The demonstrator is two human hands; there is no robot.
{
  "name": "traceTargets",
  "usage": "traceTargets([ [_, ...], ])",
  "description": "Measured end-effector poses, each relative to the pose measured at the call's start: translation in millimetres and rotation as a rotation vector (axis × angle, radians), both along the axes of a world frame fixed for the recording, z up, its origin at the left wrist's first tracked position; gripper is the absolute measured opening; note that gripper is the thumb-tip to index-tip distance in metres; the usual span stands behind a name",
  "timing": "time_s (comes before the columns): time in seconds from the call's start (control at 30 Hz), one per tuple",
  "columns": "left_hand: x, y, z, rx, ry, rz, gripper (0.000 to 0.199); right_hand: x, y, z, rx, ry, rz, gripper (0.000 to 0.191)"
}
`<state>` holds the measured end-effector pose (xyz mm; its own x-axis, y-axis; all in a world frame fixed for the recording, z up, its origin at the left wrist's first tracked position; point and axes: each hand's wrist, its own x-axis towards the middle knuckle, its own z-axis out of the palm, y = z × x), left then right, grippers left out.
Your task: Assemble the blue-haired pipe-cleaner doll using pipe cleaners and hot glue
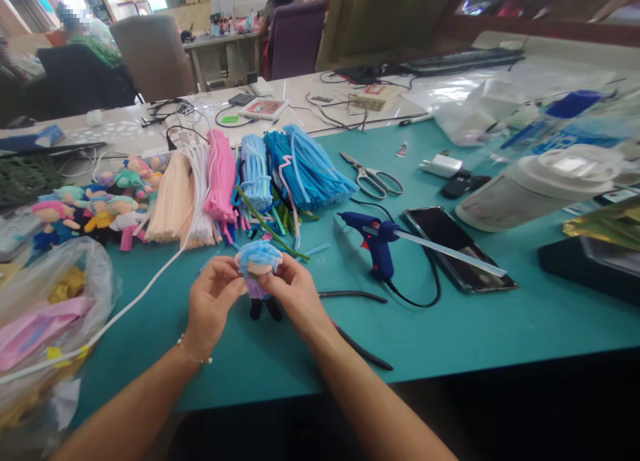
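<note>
A small pipe-cleaner doll (259, 261) with light blue hair, a purple body and black legs is held upright between my two hands. My left hand (216, 291) pinches its left side at the head and arm. On the other side, my right hand (293, 284) grips it with thumb and fingers. Behind the doll lie bundles of pipe cleaners: cream (170, 201), pink (220, 178), light blue (256, 174) and darker blue (313, 168). Black-handled pliers (363, 351) lie partly under my right forearm.
Right of my hands are a blue glue gun (377, 241) with a glue stick, a phone (457, 248), scissors (375, 178) and a white tumbler (535, 188). Finished dolls (100, 204) pile at left, above a plastic bag (55, 308). A white cable (150, 284) crosses the mat.
</note>
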<state>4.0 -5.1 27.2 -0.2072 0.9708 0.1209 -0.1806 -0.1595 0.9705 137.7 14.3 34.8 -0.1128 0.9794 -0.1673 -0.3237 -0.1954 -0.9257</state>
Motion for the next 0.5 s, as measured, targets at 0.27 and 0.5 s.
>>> traceTargets([
  [0.27,1.0,-2.7,-4.1,0.109,0.200,0.117,0.008,-1.3,1.6,-3.6,0.008,0.035,0.008,0.021],
  [0.5,3.2,1.3,-2.6,-0.088,0.062,0.062,0.022,-1.5,-0.2,-3.5,0.036,0.001,0.013,0.022],
])
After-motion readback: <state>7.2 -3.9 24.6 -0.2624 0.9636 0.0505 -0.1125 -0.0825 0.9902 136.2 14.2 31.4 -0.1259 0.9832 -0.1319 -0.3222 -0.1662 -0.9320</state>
